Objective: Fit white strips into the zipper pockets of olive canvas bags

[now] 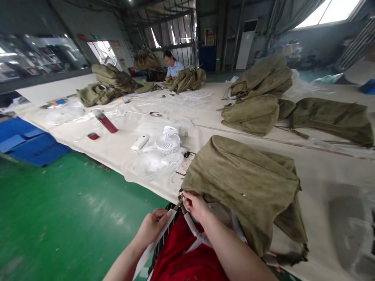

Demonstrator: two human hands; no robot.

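An olive-green canvas bag (243,175) lies on the table's near edge, its left corner drawn toward me. At that corner my right hand (195,206) is closed, fingers pinching a strap end. My left hand (154,224) is closed on a white strip (168,219), lower and to the left, with a thin olive strap running from it up to the right hand. Another white-wrapped strap (191,225) hangs below the right hand over red cloth.
Beyond the bag are a white fan (168,143), a white device (140,143), plastic wrap and a red bottle (106,121). More olive bags (250,115) lie at right and far left. A person (174,67) sits across the table (134,117). Blue boxes (32,142) stand left.
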